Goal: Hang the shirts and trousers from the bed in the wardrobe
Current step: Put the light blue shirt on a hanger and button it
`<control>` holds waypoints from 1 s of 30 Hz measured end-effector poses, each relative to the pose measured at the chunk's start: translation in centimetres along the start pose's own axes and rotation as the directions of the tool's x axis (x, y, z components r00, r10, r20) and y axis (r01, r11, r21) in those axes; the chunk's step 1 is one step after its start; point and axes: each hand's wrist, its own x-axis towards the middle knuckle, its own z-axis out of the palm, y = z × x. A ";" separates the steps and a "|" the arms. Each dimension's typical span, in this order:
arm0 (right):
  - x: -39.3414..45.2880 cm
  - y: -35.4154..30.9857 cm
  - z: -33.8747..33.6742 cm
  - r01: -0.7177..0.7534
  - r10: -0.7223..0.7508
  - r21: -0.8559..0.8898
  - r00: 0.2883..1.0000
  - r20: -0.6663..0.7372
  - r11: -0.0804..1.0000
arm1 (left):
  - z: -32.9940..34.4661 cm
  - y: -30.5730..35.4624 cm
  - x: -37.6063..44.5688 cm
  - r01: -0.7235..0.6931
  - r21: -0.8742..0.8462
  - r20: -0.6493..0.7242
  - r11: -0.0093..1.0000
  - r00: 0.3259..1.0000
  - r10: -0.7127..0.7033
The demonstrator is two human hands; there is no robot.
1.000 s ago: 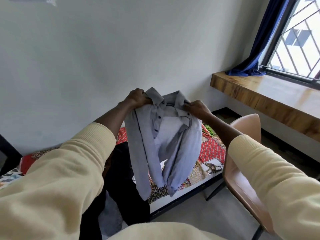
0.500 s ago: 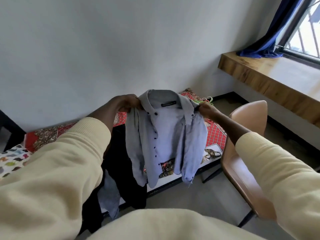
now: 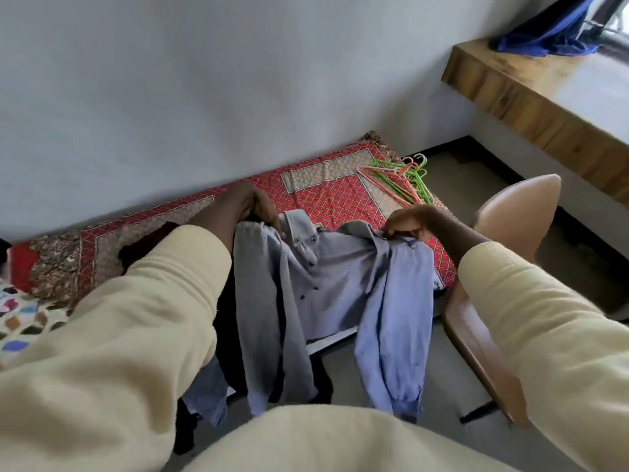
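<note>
A person in cream sleeves stands at the foot of a low bed (image 3: 326, 195) covered in a red patterned spread. Both hands hold a pale blue button-up shirt (image 3: 343, 284) by its shoulders: the left hand (image 3: 253, 207) has its fingers curled round the fabric by the collar, and the right hand (image 3: 408, 221) pinches the opposite shoulder. The shirt's body lies over the bed's near edge, with both long sleeves dangling toward the floor.

A heap of green and orange plastic hangers (image 3: 401, 180) lies farther up the bed, well apart from the shirt (no hanger is in it yet). Dark garments (image 3: 224, 321) sit under the shirt at left, and a tan chair (image 3: 503, 229) stands just beside the bed at right.

Likely trouble: the hanging sleeves could drag the shirt off the edge if either grip loosens, or they could snag the dark clothing underneath when it is lifted.

No brand, label or writing can be read.
</note>
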 end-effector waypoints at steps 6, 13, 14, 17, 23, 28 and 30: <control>12.4 -0.9 -4.8 -0.029 0.007 -0.078 0.961 -0.277 0.997 | -6.6 0.7 14.5 -0.195 -0.136 -0.446 0.971 0.887 0.116; 28.5 -4.8 -11.1 -0.181 0.131 -0.380 0.980 -0.152 0.907 | -16.1 3.1 29.8 -0.038 -0.016 -0.120 0.999 0.992 0.036; 30.8 -5.4 -12.1 -0.180 0.129 -0.404 0.980 -0.149 0.897 | -17.8 3.4 32.1 -0.012 -0.009 -0.106 1.000 0.994 0.011; 38.7 -5.7 -13.8 -0.189 0.030 -0.319 0.896 -0.443 0.929 | -21.6 4.5 40.3 -0.130 -0.034 -0.474 0.991 0.875 0.098; 50.9 -0.5 -5.0 0.119 0.041 0.210 0.776 -0.629 0.970 | -14.4 2.9 54.2 -0.075 0.316 -0.893 0.946 0.311 0.324; 53.0 6.1 3.2 0.005 -0.028 -0.047 0.870 -0.492 0.999 | -6.2 -1.8 60.5 -0.159 0.501 -0.588 0.851 0.659 0.469; 53.6 7.6 4.0 0.001 0.028 0.064 0.890 -0.456 0.998 | -4.8 -3.1 61.9 -0.126 0.512 -0.539 0.850 0.723 0.432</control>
